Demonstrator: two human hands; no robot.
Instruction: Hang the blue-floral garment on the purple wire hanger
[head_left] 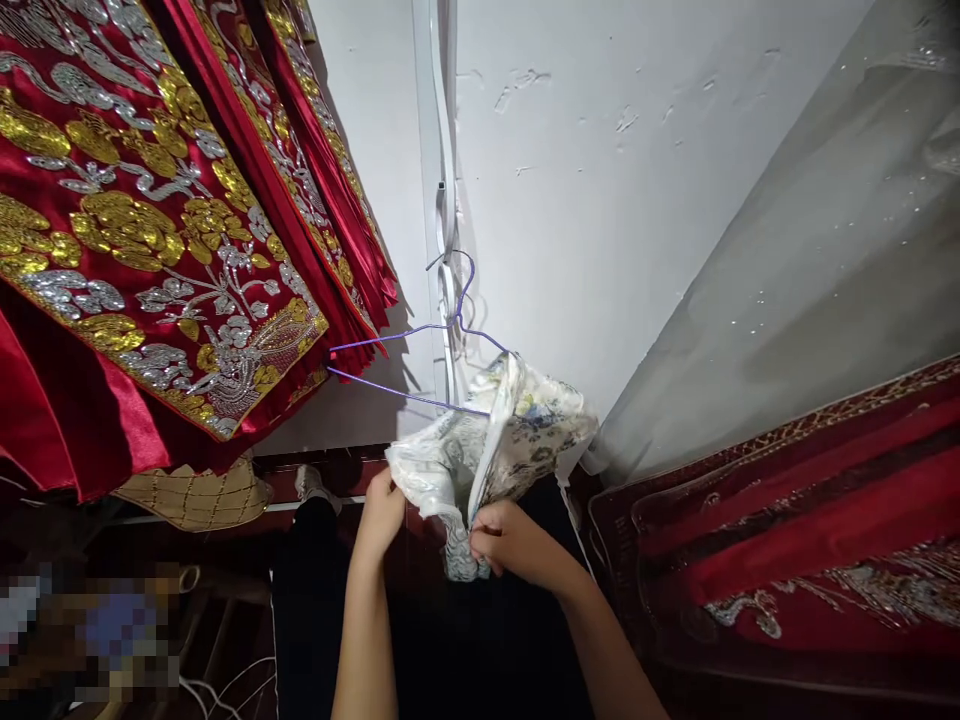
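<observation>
At the right end of a purple wire hanger (pixel 459 318), before a white wall (pixel 600 200), hangs a pale floral garment (pixel 544 410), bunched and sagging low. The hanger's left end lies bare beside a red embroidered cloth (pixel 225 250). Set apart, both hands grasp the garment: the left hand (pixel 384 510) its left edge, the right hand (pixel 506 540) its lower edge.

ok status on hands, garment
Left hand, right hand gripping floral garment. Purple hanger partly covered by it. Bare end meets red embroidered cloth in view.
</observation>
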